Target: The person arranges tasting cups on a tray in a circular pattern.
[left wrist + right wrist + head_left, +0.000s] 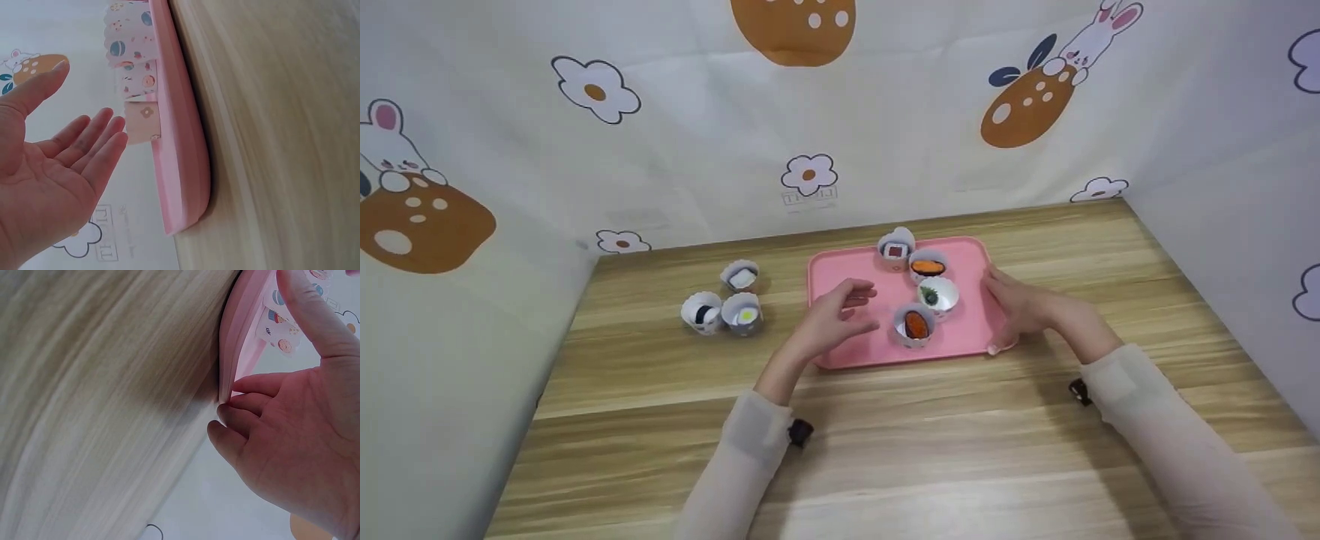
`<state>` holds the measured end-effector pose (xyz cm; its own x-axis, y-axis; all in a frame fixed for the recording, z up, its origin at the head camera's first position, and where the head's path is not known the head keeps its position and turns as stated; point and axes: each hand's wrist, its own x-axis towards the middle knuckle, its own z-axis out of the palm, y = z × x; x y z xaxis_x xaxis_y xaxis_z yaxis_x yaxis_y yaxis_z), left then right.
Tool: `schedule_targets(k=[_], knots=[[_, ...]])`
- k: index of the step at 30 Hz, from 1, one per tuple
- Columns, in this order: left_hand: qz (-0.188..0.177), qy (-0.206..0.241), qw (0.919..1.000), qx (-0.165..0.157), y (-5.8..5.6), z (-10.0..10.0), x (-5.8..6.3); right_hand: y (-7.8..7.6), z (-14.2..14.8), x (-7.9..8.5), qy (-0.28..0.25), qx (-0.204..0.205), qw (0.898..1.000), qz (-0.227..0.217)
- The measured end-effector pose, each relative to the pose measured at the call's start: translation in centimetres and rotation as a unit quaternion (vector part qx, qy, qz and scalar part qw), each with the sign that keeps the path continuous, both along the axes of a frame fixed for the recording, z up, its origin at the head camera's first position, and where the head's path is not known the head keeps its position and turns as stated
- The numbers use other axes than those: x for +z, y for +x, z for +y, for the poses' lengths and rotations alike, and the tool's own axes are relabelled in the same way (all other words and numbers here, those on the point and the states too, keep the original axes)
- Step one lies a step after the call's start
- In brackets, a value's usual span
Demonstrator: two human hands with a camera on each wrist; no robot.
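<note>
A pink tray (870,347) lies on the wooden table, bearing several scalloped paper cups with toy-like sushi pieces inside. One cup (914,337) at its front holds an orange-red piece; behind it are a cup with a green topping (945,304), a cup with an orange piece (928,267) and a cup with a white block with a dark red centre (895,252). My left hand (834,319) hovers over the tray's left part, fingers apart and nothing in them. At the tray's right side is my right hand (1024,304), its fingertips touching the rim and its thumb by the front corner.
Left of the tray stand three more paper cups: one with a white piece (741,277), one with a black-banded piece (705,313), one with a yellow-centred piece (744,315). A patterned cloth wall (697,172) rises behind the wooden table (922,450).
</note>
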<state>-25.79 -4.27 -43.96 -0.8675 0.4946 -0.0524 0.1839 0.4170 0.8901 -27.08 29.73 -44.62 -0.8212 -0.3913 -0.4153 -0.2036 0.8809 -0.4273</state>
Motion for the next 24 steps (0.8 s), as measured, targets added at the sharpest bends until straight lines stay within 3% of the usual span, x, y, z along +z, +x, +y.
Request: schedule_targets(k=[10,24], knots=[[0.02,0.092,0.9935,0.064,-0.2,-2.2,0.3,0.0,0.0,0.0,-0.008,0.005,1.0,0.0],[0.056,0.151,0.9789,0.125,-0.5,-6.0,1.0,0.1,0.0,0.1,-0.008,0.001,1.0,-0.008]])
